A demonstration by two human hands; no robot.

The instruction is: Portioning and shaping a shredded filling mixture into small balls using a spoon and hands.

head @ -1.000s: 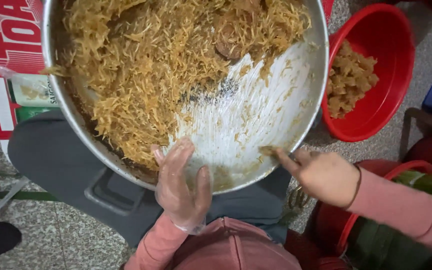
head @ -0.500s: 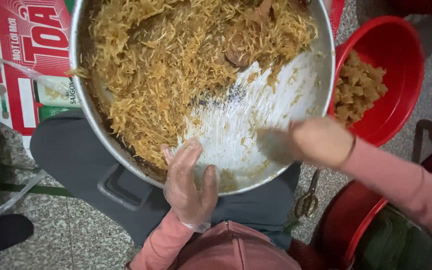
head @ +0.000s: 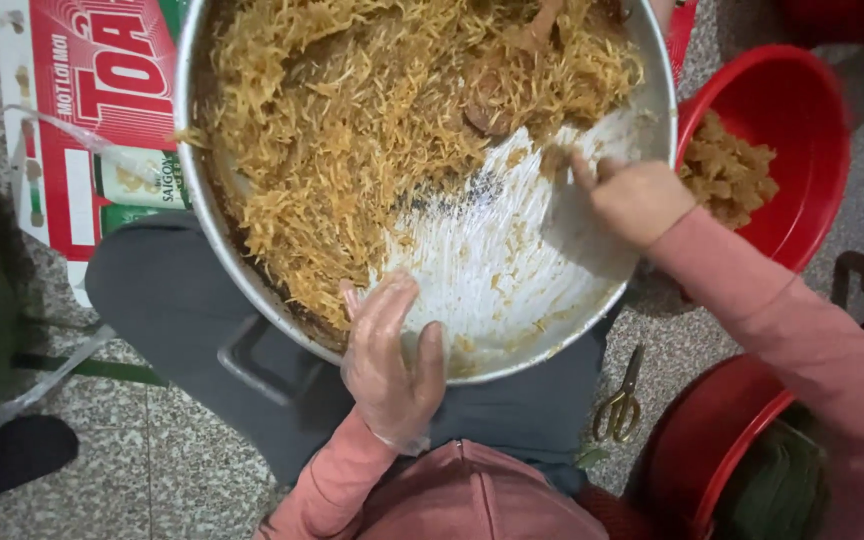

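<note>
Inside, golden shreds (head: 352,130) fill the metal basin (head: 252,290); left hand (head: 389,362) clasps its rim, right hand (head: 637,200) pinches shreds.

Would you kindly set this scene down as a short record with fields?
Left hand: gloved, gripping the near rim of the metal basin
Right hand: inside the basin, fingers on a small clump of shredded food
Basin contents: golden shredded strands heaped on the far side, near side scraped bare
Beside it: red bowl holding brownish pieces
On the floor: scissors, red printed carton
</note>
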